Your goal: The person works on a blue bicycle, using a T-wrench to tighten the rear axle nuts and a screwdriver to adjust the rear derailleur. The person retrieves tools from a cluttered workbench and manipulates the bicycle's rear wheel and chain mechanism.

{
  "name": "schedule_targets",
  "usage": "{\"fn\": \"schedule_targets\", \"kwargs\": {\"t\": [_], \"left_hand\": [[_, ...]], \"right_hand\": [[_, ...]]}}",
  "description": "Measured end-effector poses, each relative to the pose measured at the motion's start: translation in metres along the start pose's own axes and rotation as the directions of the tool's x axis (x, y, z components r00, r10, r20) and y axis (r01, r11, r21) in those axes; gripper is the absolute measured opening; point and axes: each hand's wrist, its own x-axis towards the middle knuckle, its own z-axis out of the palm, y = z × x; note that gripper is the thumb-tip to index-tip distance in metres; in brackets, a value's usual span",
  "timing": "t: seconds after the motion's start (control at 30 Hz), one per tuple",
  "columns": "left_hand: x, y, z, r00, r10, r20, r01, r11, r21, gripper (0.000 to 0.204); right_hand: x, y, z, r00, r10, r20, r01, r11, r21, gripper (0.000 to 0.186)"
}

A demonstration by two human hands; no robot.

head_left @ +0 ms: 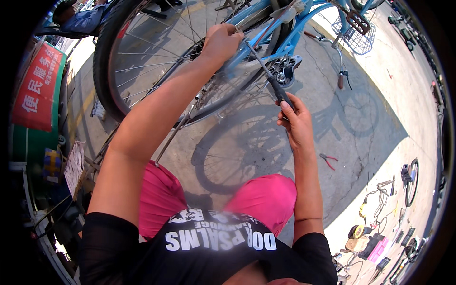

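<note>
A light blue bicycle point(285, 42) rests upside down on the ground ahead of me, its spoked wheel point(101, 61) at the left. My right hand point(295, 118) grips the black handle of a screwdriver point(274, 81). The shaft slants up and left, with its tip at the blue frame just beside my left hand point(222, 43). The fingers of my left hand are curled in at the frame near the wheel; whatever they pinch is hidden. Below the frame, the bicycle's saddle is not plainly seen, while a pedal point(357, 22) shows at the upper right.
Red-handled pliers point(327, 161) lie on the concrete right of my right forearm. Further right are a yellow tape-like reel point(357, 232), a pink box point(378, 248) and several scattered tools. A red banner point(38, 88) stands at the left. A seated person point(83, 19) is at the upper left.
</note>
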Motion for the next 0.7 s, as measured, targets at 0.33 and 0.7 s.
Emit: {"fn": "schedule_targets", "kwargs": {"t": [0.33, 0.7], "left_hand": [[-0.013, -0.008, 0.014, 0.953, 0.241, -0.185, -0.208, 0.961, 0.183, 0.027], [-0.009, -0.011, 0.012, 0.921, 0.267, -0.284, -0.234, 0.961, 0.145, 0.026]], "right_hand": [[-0.004, -0.002, 0.005, 0.998, -0.063, -0.005, 0.063, 0.997, -0.046, 0.039], [-0.010, -0.003, 0.017, 0.996, -0.082, -0.035, 0.078, 0.992, -0.097, 0.038]]}}
